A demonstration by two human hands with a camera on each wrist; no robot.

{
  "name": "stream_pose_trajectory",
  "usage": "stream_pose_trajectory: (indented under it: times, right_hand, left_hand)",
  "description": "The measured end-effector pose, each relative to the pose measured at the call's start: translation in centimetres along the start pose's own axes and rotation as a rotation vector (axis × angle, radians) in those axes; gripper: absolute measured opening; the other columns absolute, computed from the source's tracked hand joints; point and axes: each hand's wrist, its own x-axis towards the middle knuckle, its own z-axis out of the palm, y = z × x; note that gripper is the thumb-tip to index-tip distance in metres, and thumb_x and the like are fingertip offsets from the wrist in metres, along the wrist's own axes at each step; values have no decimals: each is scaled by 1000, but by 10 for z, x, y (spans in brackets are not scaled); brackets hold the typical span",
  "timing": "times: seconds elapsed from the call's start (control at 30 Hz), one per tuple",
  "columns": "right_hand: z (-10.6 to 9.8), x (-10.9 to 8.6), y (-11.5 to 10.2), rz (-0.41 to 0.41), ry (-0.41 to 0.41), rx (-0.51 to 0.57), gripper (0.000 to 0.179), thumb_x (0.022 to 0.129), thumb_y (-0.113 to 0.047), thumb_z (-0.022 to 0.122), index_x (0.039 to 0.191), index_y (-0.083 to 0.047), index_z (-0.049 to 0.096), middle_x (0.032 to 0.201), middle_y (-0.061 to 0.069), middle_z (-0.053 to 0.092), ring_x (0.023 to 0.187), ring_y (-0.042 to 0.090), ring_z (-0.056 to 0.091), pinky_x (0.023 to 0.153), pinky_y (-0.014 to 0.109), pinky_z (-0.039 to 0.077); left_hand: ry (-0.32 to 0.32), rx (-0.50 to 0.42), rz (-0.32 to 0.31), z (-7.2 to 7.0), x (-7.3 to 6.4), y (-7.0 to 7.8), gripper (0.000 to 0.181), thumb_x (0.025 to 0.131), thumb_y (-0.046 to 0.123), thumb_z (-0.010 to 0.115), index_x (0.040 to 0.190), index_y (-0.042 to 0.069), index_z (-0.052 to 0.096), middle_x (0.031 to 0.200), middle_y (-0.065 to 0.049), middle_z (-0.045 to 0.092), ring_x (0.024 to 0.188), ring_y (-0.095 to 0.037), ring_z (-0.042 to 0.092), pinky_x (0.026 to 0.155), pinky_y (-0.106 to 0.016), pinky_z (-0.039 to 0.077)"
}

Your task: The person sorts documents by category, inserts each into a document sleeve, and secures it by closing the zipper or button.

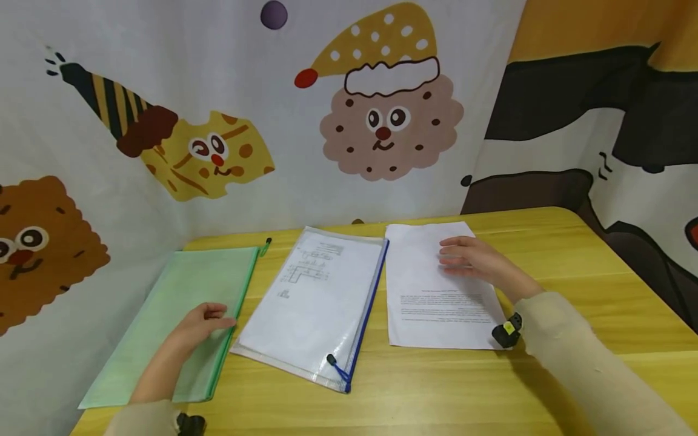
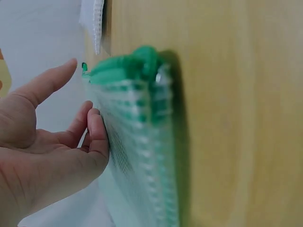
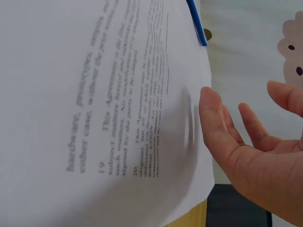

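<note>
My left hand (image 1: 200,327) is at the right side of a green zip folder (image 1: 158,327), fingers loosely bent and thumb apart. In the left wrist view, its fingertips are right at the face of the folder, below the green zip edge (image 2: 118,68). Over the upper right part of some white printed paper (image 1: 425,260) is my right hand (image 1: 473,257), fingers spread and relaxed with nothing between them. Printed lines show on that paper (image 3: 57,94) in the right wrist view. Between the hands lies a clear zip folder (image 1: 311,309) with a blue edge and a printed sheet inside.
The yellow wooden table (image 1: 431,393) bears all three items side by side. Behind and to the left hangs a white curtain (image 1: 294,194) with cartoon prints. A blue zip pull (image 1: 340,370) lies at the clear folder's near corner.
</note>
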Motion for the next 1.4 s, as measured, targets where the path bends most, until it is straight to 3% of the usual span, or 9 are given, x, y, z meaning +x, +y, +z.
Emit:
stream_pose_trajectory:
  times: [0.33, 0.67, 0.77, 0.93, 1.07, 1.13, 1.23, 1.33, 1.4]
  right_hand:
    - [-12, -6, 6, -8, 22, -2, 61, 105, -29, 49, 153, 2, 27, 153, 25, 36, 128, 27, 57, 100, 29, 54]
    - [-36, -17, 8, -35, 61, -88, 64, 106, -34, 46, 153, 4, 25, 153, 28, 36, 133, 36, 52, 102, 34, 53]
    - [-45, -20, 11, -31, 71, -95, 64, 106, -33, 46, 153, 4, 24, 152, 27, 37, 128, 30, 57, 101, 32, 54]
    - [-58, -24, 17, -24, 73, -81, 67, 106, -32, 47, 153, 7, 21, 150, 27, 37, 110, 8, 64, 99, 32, 55]
    - [-67, -25, 23, 5, 81, -93, 69, 106, -33, 45, 153, 9, 19, 150, 28, 36, 103, 4, 64, 98, 33, 56]
    - [-71, -25, 26, 33, 87, -111, 68, 106, -32, 46, 152, 11, 20, 144, 25, 45, 100, 5, 65, 95, 33, 57]
    - [-76, -25, 30, 90, 83, -125, 64, 105, -28, 48, 148, 14, 26, 120, 13, 63, 94, 7, 67, 91, 32, 59]
    - [-80, -24, 33, 151, 63, -149, 58, 103, -25, 53, 142, 14, 34, 101, -1, 67, 89, 7, 67, 87, 29, 60]
    - [-81, -24, 35, 165, 51, -185, 58, 102, -25, 57, 139, 15, 38, 100, 0, 67, 88, 7, 66, 85, 28, 60]
  left_hand:
    - [23, 56, 4, 2, 4, 0, 63, 93, 15, 68, 139, -14, 36, 136, -33, 40, 119, -41, 43, 97, -48, 44]
    - [-17, 20, 43, -5, 0, -6, 51, 100, 14, 53, 139, -14, 37, 132, -30, 45, 118, -35, 49, 98, -46, 45]
    - [-31, 19, 48, -8, 0, -7, 50, 101, 15, 50, 138, -15, 37, 131, -29, 47, 115, -31, 52, 97, -44, 46]
    - [-43, 33, 47, -11, 1, -10, 45, 102, 15, 46, 134, -16, 39, 126, -26, 50, 106, -19, 53, 92, -37, 47]
    - [-50, 34, 47, -12, 2, -13, 42, 104, 16, 42, 132, -15, 39, 126, -26, 49, 105, -18, 51, 89, -33, 47]
    - [-49, 28, 48, -12, 3, -13, 41, 104, 16, 41, 131, -15, 39, 125, -25, 48, 104, -18, 50, 87, -31, 46]
    - [-46, 27, 49, -12, 4, -14, 40, 103, 15, 41, 130, -14, 39, 122, -23, 49, 102, -18, 48, 84, -28, 45]
    - [-47, 28, 46, -12, 5, -14, 39, 103, 15, 41, 130, -14, 39, 121, -22, 48, 101, -18, 47, 84, -27, 45]
    - [-49, 27, 48, -12, 5, -14, 40, 103, 15, 41, 130, -15, 39, 122, -22, 48, 102, -18, 47, 84, -28, 45]
